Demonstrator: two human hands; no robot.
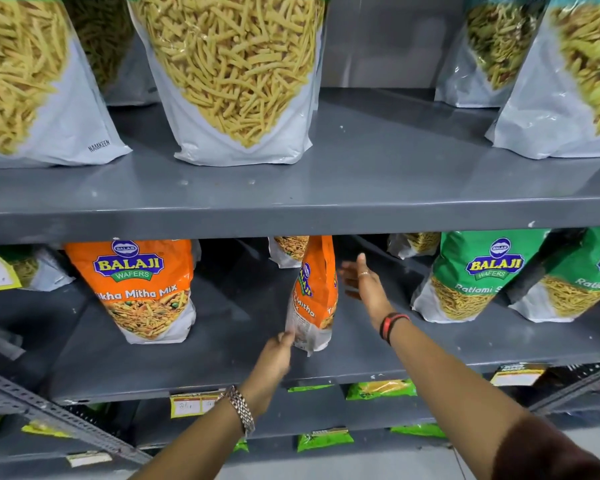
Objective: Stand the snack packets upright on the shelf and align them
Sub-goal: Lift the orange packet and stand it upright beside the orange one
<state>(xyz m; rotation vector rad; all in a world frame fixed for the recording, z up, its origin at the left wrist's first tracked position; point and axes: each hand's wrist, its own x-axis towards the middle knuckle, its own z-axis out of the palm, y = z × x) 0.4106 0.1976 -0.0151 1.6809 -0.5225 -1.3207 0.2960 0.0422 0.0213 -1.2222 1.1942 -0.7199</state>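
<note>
Left hand: fingers pinched on the lower left corner of the turned orange packet, steadying its base against the middle shelf.
Right hand: spread flat, palm facing the same packet's right side, just beside it; contact cannot be told. It holds nothing, and probably stands guard against a topple or is ready to press the packet square.

Landmark: the turned orange packet, upright but standing edge-on to the aisle, near the middle of the shelf. By judgement it wants rotating to face front.

- Facing orange packet: left of the landmark, well apart, upright, label forward. Likely the reference for alignment.
- Green packets: right of the landmark, beyond the right hand, upright and leaning slightly.
- Rear packets: behind the landmark, deep on the shelf, mostly hidden.
- White namkeen pouches: above the landmark, on the upper shelf, upright.
- Price tags: below the landmark, on the shelf's front lip.
</note>
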